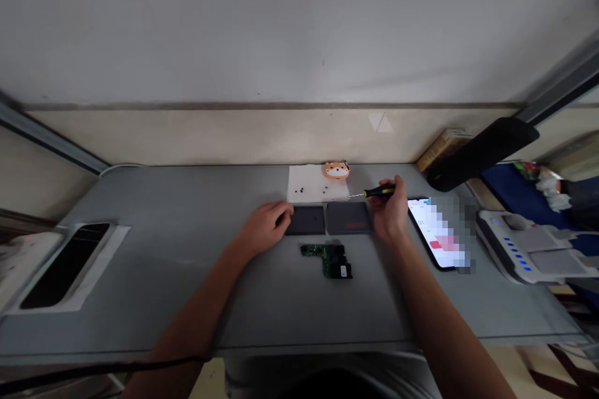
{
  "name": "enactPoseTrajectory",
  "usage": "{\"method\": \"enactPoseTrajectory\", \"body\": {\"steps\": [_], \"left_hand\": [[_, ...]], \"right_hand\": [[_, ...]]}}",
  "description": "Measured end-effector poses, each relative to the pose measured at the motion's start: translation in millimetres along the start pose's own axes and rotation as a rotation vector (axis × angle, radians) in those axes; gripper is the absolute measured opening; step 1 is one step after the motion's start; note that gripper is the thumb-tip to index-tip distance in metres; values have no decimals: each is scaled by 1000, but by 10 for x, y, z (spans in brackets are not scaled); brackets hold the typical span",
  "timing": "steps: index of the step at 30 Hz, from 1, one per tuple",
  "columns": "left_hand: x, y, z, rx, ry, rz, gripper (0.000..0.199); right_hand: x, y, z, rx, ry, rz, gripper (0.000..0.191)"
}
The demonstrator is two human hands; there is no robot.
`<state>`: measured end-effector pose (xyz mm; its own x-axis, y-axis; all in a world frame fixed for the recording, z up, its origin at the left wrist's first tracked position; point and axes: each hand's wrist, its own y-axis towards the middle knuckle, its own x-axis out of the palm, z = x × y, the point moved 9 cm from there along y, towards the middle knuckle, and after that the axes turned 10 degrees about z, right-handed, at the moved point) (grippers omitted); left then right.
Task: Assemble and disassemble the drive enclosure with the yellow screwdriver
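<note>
My right hand [392, 211] is closed around the black and yellow handle of a screwdriver [378, 191]. Its thin shaft points left, the tip near the lower right edge of a white sheet of paper [311, 181]. Curled at the left end of a dark, shallow case half [306, 221], my left hand [269, 225] grips its edge. Right of that, a second dark grey case half [349, 218] with faint reddish marking lies close to my right hand. Nearer to me is a green circuit board [330, 258] with black parts. Several tiny dark screws [299, 191] are scattered on the paper.
An orange animal-faced case [337, 170] sits on the paper's far edge. To the right are a lit phone [433, 234], a power strip [528, 249] and a black cylinder [484, 153]. Another phone [65, 265], screen dark, lies at far left. A wall [224, 134] bounds the desk.
</note>
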<state>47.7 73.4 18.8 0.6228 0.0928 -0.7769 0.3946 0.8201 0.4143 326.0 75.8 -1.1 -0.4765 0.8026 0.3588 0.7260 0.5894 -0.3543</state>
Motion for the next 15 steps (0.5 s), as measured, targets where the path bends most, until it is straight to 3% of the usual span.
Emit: {"method": "enactPoseTrajectory", "body": {"steps": [15], "left_hand": [[8,0,-21,-6,-10,-4,19]], "right_hand": [[158,-86,86,6,11,-192,42]]}}
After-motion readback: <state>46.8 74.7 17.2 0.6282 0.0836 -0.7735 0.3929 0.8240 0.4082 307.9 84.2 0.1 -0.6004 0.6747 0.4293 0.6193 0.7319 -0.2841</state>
